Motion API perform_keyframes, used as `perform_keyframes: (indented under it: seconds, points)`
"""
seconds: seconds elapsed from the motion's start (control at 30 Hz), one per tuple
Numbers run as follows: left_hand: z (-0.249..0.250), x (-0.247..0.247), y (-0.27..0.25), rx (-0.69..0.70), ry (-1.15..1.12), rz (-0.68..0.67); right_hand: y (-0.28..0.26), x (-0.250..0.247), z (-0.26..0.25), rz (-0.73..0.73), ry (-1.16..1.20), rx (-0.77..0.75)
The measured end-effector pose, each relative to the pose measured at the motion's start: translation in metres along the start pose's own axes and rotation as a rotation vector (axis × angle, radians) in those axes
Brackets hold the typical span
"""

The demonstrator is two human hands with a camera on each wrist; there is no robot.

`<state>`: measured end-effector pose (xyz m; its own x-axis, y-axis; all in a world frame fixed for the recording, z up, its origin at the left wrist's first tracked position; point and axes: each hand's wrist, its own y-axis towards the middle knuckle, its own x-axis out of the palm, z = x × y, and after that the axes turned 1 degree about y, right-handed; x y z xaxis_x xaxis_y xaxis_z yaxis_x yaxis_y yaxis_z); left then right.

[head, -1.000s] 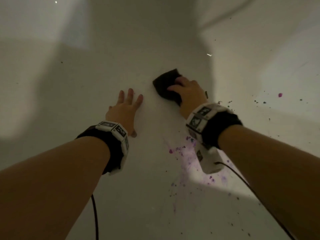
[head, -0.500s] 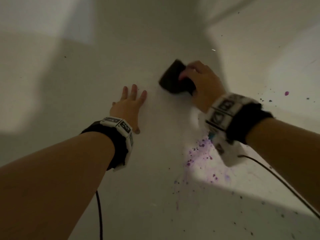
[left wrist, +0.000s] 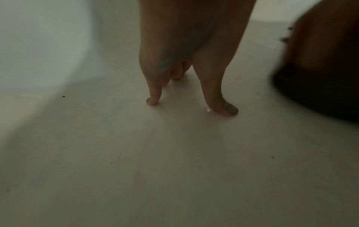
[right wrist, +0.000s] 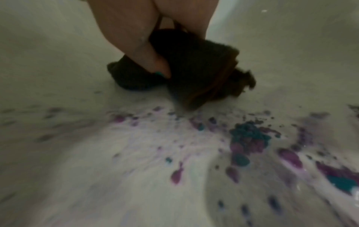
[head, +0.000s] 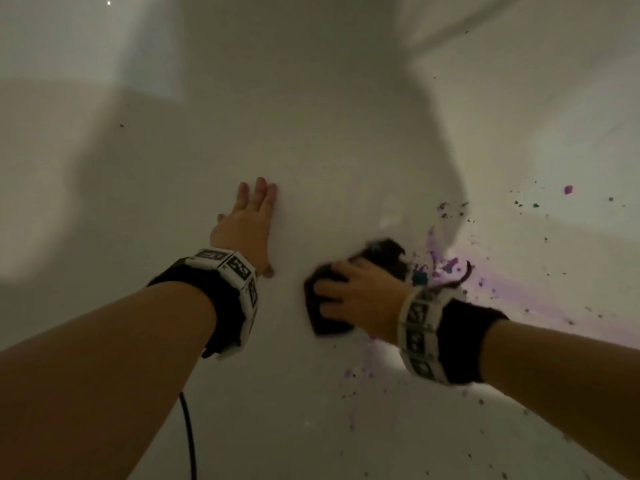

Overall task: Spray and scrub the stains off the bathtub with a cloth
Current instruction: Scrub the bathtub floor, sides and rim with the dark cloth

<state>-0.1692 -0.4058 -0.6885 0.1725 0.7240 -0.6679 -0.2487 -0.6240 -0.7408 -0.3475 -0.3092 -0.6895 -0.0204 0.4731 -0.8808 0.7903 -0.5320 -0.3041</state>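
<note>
My right hand [head: 360, 299] grips a dark bunched cloth [head: 327, 323] and presses it on the white bathtub [head: 311, 133] floor. Purple and teal stains [head: 440, 261] lie just right of the cloth, where the floor curves up into the side wall. In the right wrist view the thumb [right wrist: 139, 43] digs into the cloth [right wrist: 194, 69], and the stains [right wrist: 246, 138] spread out in front of it. My left hand [head: 249, 223] lies flat on the tub floor to the left, with straight fingers [left wrist: 215, 92] touching the surface and nothing held.
Small dark specks and a purple blob [head: 568, 189] dot the right tub wall. A thin black cable [head: 188, 438] hangs below my left forearm. The left and far parts of the tub show plain white surface.
My right hand has pulled the cloth from farther up the tub back toward me, down beside the purple stains. My left hand has stayed flat in place.
</note>
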Motion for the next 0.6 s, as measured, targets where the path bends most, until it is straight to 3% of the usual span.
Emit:
perform_keyframes:
  seconds: [0.07,0.1,0.23,0.27,0.33,0.43,0.5,0.6]
  points:
    - [0.001,-0.001,0.000,-0.001,0.006,-0.010,-0.015,0.002,-0.009,-0.130,0.082,-0.065]
    - [0.002,-0.001,0.001,-0.001,0.007,-0.010,-0.017,-0.005,-0.005,-0.089,0.097,0.002]
    - [0.001,-0.001,0.001,-0.009,-0.005,-0.016,0.004,-0.036,0.045,0.346,0.309,0.669]
    - [0.000,-0.001,0.001,-0.011,-0.014,-0.022,0.011,-0.044,0.058,0.395,0.344,0.779]
    - [0.000,0.000,0.002,-0.009,-0.027,-0.019,0.025,-0.054,0.073,0.253,0.344,0.900]
    - [0.000,0.001,0.002,-0.005,-0.023,-0.001,0.040,-0.045,0.059,0.072,0.256,0.823]
    - [0.000,0.002,0.002,-0.005,-0.014,0.008,0.040,-0.024,0.037,0.097,0.090,0.525]
    - [0.000,0.002,0.002,-0.007,-0.015,0.013,0.020,0.002,0.000,0.127,0.067,0.161]
